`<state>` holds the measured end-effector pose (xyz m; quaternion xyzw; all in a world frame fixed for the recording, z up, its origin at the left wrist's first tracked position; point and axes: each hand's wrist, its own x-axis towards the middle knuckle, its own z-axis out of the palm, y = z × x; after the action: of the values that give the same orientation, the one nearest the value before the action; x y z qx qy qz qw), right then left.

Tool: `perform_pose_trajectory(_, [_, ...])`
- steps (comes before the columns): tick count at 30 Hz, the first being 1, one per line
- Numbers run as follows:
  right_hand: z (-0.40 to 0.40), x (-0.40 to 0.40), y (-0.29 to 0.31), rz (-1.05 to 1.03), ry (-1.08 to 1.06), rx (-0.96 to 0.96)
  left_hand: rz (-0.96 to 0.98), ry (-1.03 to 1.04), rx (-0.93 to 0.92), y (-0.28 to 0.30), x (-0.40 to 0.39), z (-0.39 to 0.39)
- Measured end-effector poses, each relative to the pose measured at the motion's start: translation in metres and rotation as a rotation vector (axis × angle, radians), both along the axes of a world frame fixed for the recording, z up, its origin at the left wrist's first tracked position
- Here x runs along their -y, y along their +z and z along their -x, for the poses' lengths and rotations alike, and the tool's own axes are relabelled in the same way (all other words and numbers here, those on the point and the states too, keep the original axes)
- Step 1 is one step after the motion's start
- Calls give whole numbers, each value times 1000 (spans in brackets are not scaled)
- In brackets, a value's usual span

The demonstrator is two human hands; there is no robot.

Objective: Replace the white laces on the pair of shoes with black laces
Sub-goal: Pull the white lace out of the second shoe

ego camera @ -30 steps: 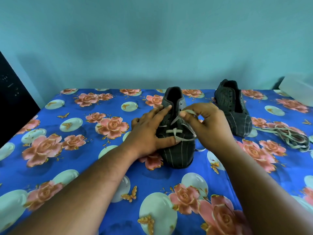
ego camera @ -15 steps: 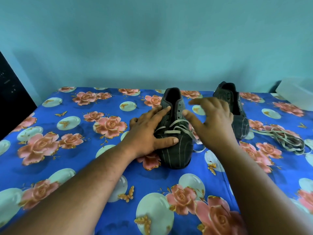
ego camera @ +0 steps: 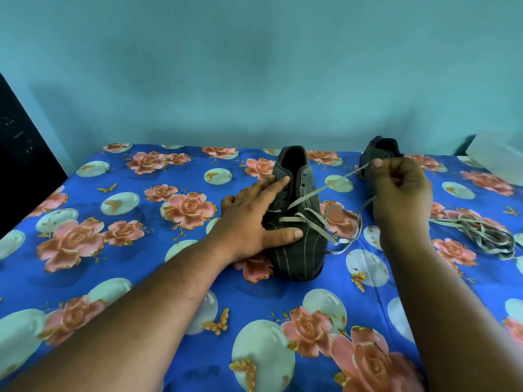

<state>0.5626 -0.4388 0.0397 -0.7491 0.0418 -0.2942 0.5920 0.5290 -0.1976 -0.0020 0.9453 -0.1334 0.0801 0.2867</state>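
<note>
At the centre of the flowered blue cloth (ego camera: 119, 278) stands a dark striped shoe (ego camera: 297, 244), toe pointing to 6 o'clock. On its left side rests the left hand (ego camera: 254, 219), fingers straight and spread, pressing the shoe down and gripping nothing. From the lower eyelets a white lace (ego camera: 319, 190) runs up toward 2 o'clock, where the right hand (ego camera: 402, 190) holds it with curled fingers, pinching it near the end; more of the lace lies loose on the cloth beside the shoe. Behind this hand, at 1 o'clock, stands the second shoe (ego camera: 382, 148), partly hidden. A heap of laces (ego camera: 486, 233) lies at 3 o'clock.
</note>
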Motion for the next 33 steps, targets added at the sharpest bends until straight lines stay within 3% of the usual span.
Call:
perform_pose_trajectory(3, [1,-5,-8,370,-27,-75,10,2,5,-1,1,0])
perform_pose_trajectory(7, [16,-31,-10,802,164,2,13,-2,1,-1,0,0])
perform_pose_trajectory(10, [18,-35,-17,943,268,4,3,-1,5,0,0,1])
perform_pose_trajectory(18, [10,-25,-16,686,232,27,1,-4,1,0,0,0])
perform_pose_trajectory(23, [11,-31,-17,630,177,83,1,23,-54,-4,-4,-3])
perform_pose_trajectory(33, [15,-39,-14,191,435,-72,19,9,-64,-6,6,-1])
